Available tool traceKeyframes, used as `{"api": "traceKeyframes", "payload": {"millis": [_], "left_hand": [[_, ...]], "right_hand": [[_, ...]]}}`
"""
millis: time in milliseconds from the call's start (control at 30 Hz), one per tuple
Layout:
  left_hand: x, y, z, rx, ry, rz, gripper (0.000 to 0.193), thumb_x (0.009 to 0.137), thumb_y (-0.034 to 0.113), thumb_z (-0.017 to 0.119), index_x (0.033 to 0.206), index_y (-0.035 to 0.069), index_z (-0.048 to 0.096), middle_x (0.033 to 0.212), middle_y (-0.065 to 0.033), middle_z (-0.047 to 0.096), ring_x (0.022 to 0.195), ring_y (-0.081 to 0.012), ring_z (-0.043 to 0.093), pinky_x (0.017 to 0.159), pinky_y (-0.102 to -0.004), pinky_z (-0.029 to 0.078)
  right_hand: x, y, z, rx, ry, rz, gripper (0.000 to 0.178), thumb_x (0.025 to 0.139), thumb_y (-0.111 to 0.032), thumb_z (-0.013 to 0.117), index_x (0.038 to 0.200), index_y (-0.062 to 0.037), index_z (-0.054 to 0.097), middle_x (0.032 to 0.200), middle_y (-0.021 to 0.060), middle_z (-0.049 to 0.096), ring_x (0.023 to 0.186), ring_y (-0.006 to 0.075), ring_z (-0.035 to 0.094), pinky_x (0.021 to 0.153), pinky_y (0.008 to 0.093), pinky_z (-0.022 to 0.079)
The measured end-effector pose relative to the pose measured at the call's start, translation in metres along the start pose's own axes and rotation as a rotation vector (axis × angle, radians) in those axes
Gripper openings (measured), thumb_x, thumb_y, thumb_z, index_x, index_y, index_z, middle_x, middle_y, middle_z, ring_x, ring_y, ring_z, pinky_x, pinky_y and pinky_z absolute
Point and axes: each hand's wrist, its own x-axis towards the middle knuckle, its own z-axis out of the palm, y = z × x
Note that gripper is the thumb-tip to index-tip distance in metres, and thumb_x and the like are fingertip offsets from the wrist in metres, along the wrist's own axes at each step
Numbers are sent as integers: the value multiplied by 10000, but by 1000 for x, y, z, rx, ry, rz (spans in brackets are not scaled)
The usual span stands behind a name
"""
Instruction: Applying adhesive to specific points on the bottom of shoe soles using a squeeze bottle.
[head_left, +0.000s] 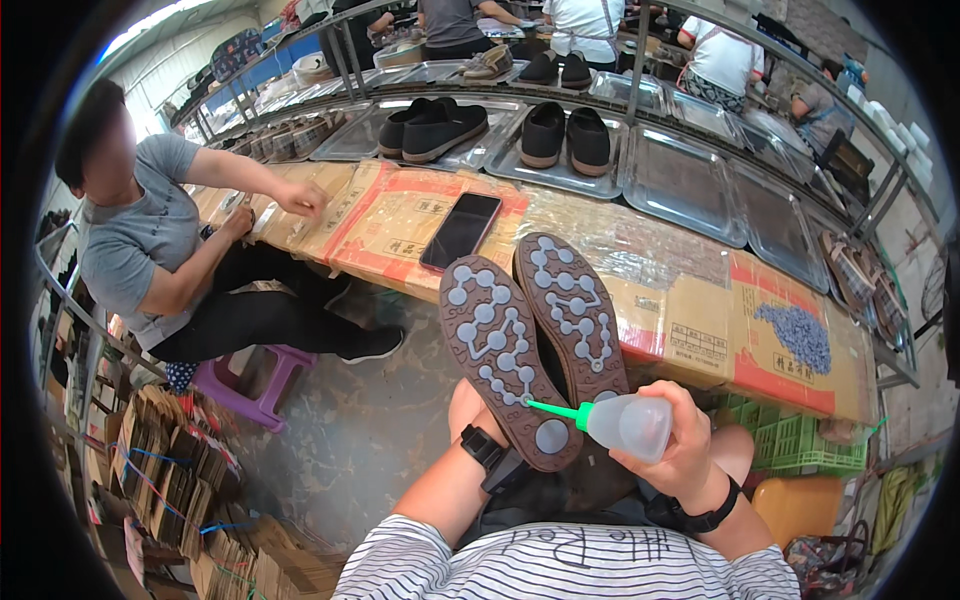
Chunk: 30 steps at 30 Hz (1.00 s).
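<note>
Single fisheye view from the wearer's head, looking down and forward over a cardboard-covered bench [395, 207] — shoe soles [495, 345] at close range by its near side, metal trays [682, 185] farther off along its far side — straight edges visibly bending.

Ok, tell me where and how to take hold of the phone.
I'd grip the phone by its long edges at mid-length, coming from above: it lies flat on the cardboard, narrow across. The upturned shoe soles appear close to its near end, so that end looks less handy.
</note>
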Motion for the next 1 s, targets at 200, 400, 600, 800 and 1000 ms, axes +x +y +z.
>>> {"api": "traceKeyframes", "payload": {"millis": [200,400,600,800,1000], "left_hand": [[1,1,-1,7,-11,-27,491,1008,295,444,1439,79,352,1407,-91,451,1260,-227,469,1023,-395,443],[-8,-3,-8,7,-99,-130,491,1007,290,446,1440,79,351,1407,-92,451,1260,-227,469,1024,-394,442],[-15,-2,-24,4,-230,-261,491,1007,285,448,1441,78,349,1407,-92,451,1260,-227,469,1025,-393,441],[-11,-4,-25,-3,-263,-311,491,1006,280,449,1442,78,348,1407,-92,451,1261,-226,469,1026,-392,440],[-8,-9,-21,-4,-271,-337,491,1006,275,451,1443,77,347,1408,-92,452,1261,-226,469,1027,-391,440]], "right_hand": [[-2,15,5,707,66,468,671,673,-141,870,1221,-18,503,1083,72,630,896,125,628,806,282,522],[28,86,-44,201,539,281,667,734,-110,775,1298,-41,424,1155,123,583,1029,204,595,897,349,493],[22,120,-62,-507,367,240,652,743,-129,777,1301,-37,452,1177,166,566,1063,282,586,882,355,485],[-11,134,-121,-395,549,408,261,784,-90,730,1025,-40,644,963,114,598,924,256,602,771,348,494],[-6,165,-147,-798,440,318,56,739,-56,729,786,-58,699,812,84,589,843,276,588,748,382,490]]}}
